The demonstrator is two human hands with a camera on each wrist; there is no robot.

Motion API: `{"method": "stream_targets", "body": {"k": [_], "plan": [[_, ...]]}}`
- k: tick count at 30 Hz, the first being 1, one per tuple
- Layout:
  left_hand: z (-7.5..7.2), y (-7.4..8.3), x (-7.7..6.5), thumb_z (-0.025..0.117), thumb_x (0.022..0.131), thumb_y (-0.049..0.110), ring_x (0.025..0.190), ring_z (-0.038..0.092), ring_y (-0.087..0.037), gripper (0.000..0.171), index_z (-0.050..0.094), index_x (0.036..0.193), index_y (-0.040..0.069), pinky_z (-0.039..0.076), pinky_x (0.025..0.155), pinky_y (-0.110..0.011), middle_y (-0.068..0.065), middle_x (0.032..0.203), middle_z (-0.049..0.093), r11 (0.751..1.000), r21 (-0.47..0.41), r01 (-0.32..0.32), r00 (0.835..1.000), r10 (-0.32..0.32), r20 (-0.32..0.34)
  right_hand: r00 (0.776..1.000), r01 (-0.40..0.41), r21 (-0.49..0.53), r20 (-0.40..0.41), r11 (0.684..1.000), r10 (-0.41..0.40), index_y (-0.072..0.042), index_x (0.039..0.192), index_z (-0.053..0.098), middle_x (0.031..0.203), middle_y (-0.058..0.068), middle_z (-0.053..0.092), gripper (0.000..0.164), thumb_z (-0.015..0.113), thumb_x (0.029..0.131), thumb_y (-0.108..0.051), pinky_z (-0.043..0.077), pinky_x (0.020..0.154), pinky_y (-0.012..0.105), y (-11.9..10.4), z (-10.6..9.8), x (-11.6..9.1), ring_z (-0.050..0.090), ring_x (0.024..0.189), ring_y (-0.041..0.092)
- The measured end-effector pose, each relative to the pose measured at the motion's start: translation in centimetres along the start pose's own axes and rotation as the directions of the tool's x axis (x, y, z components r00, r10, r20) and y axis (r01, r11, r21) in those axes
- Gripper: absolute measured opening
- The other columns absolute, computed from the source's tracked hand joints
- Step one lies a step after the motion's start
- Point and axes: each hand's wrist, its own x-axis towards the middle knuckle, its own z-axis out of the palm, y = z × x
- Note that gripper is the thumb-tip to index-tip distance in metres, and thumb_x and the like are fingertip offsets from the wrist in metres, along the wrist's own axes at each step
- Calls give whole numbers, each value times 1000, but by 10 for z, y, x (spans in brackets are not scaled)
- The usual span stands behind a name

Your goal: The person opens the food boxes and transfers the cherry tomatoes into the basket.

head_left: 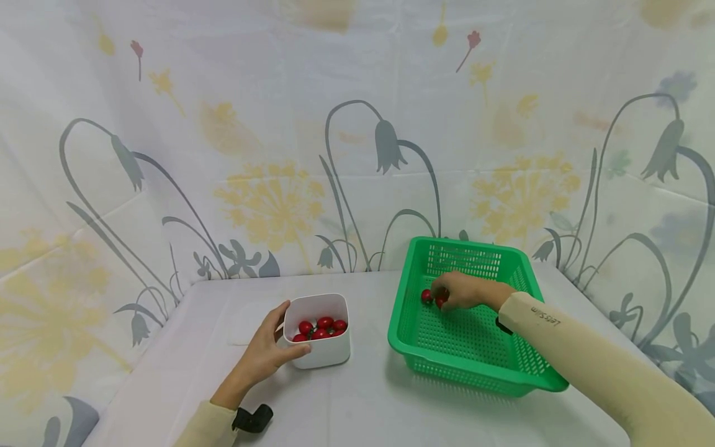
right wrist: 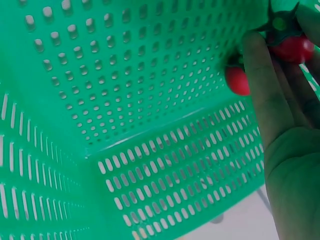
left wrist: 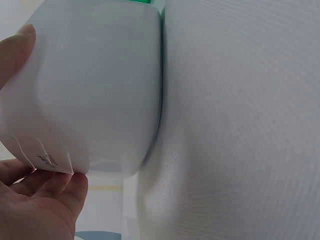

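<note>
My left hand (head_left: 265,352) holds a white square container (head_left: 325,354) by its left side, thumb at the front rim and fingers round the far side. In the left wrist view, fingertips touch the container's wall (left wrist: 100,85). Several red cherry tomatoes (head_left: 320,334) lie in the container. Inside a green plastic basket (head_left: 475,365), my right hand (head_left: 465,290) pinches a cherry tomato (right wrist: 294,49) with a green stem cap between thumb and fingers. Another cherry tomato (head_left: 427,296) lies on the basket floor, just left of that hand.
Both vessels stand on a white-covered table (head_left: 365,397), the basket to the right of the container with a gap between them. A flower-printed curtain (head_left: 357,74) hangs behind and along the sides. My right forearm (head_left: 592,347) reaches over the basket's right rim.
</note>
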Motion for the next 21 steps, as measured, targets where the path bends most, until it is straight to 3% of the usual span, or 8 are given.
{"method": "stream_targets", "body": {"k": [5, 7, 11, 14, 21], "plan": [[0, 0, 0, 84, 73, 22, 139, 28, -36, 100, 22, 148, -2, 30, 109, -47, -20, 150, 28, 1000, 8, -15, 1000, 15, -1, 1000, 6, -19, -1, 1000, -6, -2, 111, 66, 103, 7, 65, 29, 72, 83, -6, 53, 77, 38, 4, 3, 1, 60, 93, 22], [-1, 11, -2, 83, 74, 17, 138, 28, -38, 97, 22, 147, -4, 29, 109, -49, -22, 150, 28, 1000, 2, -16, 1000, 16, 1, 1000, 13, -27, -5, 1000, -13, -2, 111, 66, 104, 8, 65, 29, 73, 83, -7, 53, 78, 39, 6, 4, 1, 60, 95, 24], [-1, 12, -1, 83, 74, 17, 138, 28, -37, 97, 23, 147, -4, 29, 109, -49, -22, 150, 28, 1000, -2, -17, 1000, 17, -1, 1000, 1, -45, -7, 999, -1, -2, 111, 66, 105, 8, 65, 30, 73, 83, -7, 53, 81, 41, 6, 2, 2, 60, 98, 26], [-1, 1, 1, 84, 74, 20, 139, 28, -36, 99, 22, 148, -3, 29, 110, -48, -20, 150, 28, 1000, -3, -23, 1000, 23, -3, 1000, -14, -49, -4, 999, 13, -3, 111, 66, 106, 9, 65, 29, 72, 83, -7, 53, 82, 42, 4, -1, 2, 59, 99, 26], [0, 0, 0, 84, 74, 19, 139, 28, -37, 99, 22, 148, -2, 28, 110, -50, -20, 151, 28, 1000, -19, -13, 1000, 13, -1, 999, -26, -67, -24, 997, 24, -3, 111, 66, 107, 11, 65, 28, 71, 83, -7, 53, 80, 41, 3, -4, 1, 59, 99, 28]]}}
